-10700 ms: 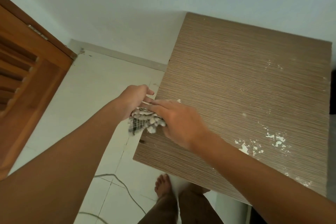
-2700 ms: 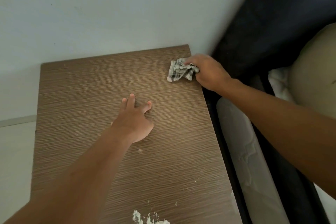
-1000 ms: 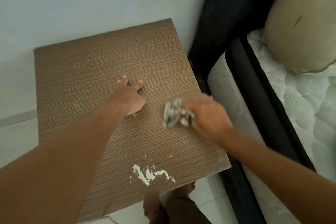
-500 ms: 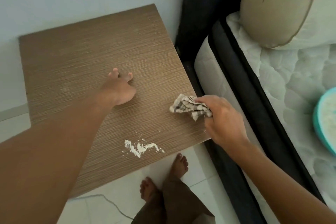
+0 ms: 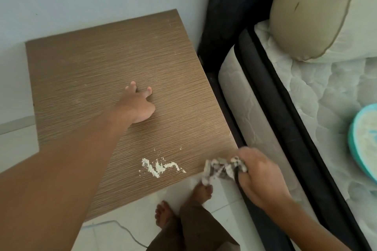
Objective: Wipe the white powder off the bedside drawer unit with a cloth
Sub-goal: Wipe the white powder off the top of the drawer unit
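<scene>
The bedside drawer unit point(image 5: 85, 71) shows its brown wood-grain top from above. A streak of white powder point(image 5: 159, 167) lies near its front edge. My left hand point(image 5: 136, 108) rests flat on the middle of the top, fingers spread. My right hand point(image 5: 259, 177) is closed around the bunched checked cloth point(image 5: 222, 169) at the unit's front right corner, just right of the powder. A few faint specks point(image 5: 170, 23) dot the far right corner.
A bed with a white quilted mattress point(image 5: 318, 96) and dark frame point(image 5: 289, 128) runs along the right side. On it lie a beige pillow point(image 5: 306, 10) and a teal container point(image 5: 365, 140). My bare feet point(image 5: 183, 204) and a thin cable point(image 5: 122, 228) are on the white floor.
My right hand has dragged the cloth down the unit's right side from the far corner to the front right corner. My left hand has stayed pressed on the top.
</scene>
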`<state>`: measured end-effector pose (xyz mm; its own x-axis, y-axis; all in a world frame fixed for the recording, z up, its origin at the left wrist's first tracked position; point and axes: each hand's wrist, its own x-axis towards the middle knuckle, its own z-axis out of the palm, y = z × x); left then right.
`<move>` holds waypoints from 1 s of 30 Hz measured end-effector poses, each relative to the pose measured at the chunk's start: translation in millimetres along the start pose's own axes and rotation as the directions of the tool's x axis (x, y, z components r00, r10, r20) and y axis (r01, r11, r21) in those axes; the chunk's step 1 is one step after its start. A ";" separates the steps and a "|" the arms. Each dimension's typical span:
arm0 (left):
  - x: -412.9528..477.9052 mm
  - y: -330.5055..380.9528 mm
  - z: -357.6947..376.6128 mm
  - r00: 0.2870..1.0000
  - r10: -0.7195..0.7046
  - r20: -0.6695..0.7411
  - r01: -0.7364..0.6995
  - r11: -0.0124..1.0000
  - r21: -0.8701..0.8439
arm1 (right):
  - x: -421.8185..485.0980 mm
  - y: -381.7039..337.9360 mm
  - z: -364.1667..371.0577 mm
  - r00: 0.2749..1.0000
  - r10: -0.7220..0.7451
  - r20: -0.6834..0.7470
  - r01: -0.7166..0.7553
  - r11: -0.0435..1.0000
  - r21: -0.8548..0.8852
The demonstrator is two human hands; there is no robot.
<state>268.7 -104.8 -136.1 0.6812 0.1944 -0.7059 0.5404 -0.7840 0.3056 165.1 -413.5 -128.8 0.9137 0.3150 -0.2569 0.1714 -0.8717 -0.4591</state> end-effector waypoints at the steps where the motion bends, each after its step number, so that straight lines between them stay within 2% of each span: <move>1: 0.8 -0.3 -0.2 1.000 0.001 0.005 -0.001 1.000 0.000 | 18.0 -5.8 -5.0 0.998 -0.017 -0.056 0.020 0.999 0.042; 6: 6.1 1.6 -3.8 1.000 -0.006 0.007 0.006 0.999 -0.032 | 128.8 -50.0 -27.6 0.961 -0.036 -0.276 0.106 0.964 0.243; 8: 10.7 2.8 -9.0 1.000 -0.004 0.011 0.004 0.999 -0.031 | 178.2 -62.7 -32.6 0.951 -0.047 -0.306 0.132 0.956 0.261; 10: 17.7 1.8 -15.4 1.000 -0.001 0.019 0.002 0.999 -0.054 | 228.3 -69.2 -32.8 0.949 -0.054 -0.310 0.130 0.964 0.232; 14: 28.0 -3.1 -21.7 0.998 0.020 0.060 -0.014 0.994 -0.107 | 304.1 -79.6 -30.5 0.953 -0.067 -0.296 0.087 0.995 0.053; 18: 30.2 -4.7 -20.6 0.998 0.023 0.067 -0.015 0.992 -0.124 | 345.8 -84.1 -21.5 0.987 -0.073 -0.142 0.062 0.995 -0.082; 21: 33.6 -6.5 -20.8 0.997 0.016 0.069 -0.006 0.989 -0.147 | 346.6 -79.8 -4.3 0.988 -0.089 -0.130 0.063 0.979 -0.192; 23: 37.7 -11.0 -19.5 0.997 0.024 0.068 -0.012 0.986 -0.164 | 325.3 -77.3 4.8 0.968 -0.196 -0.156 0.155 0.958 -0.239; 27: 35.6 -19.0 -21.9 0.999 0.035 0.034 -0.028 0.978 -0.208 | 248.2 -70.6 22.3 0.918 -0.394 -0.049 0.382 0.909 -0.166; 30: 32.0 -25.5 -21.6 0.997 0.070 0.028 -0.064 0.980 -0.186 | 182.9 -66.2 41.6 0.881 -0.472 0.008 0.469 0.873 -0.131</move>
<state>287.4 -65.9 -152.7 0.7033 0.1219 -0.7003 0.5781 -0.6713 0.4637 305.5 -282.6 -180.8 0.7215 0.6922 -0.0163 0.6266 -0.6628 -0.4099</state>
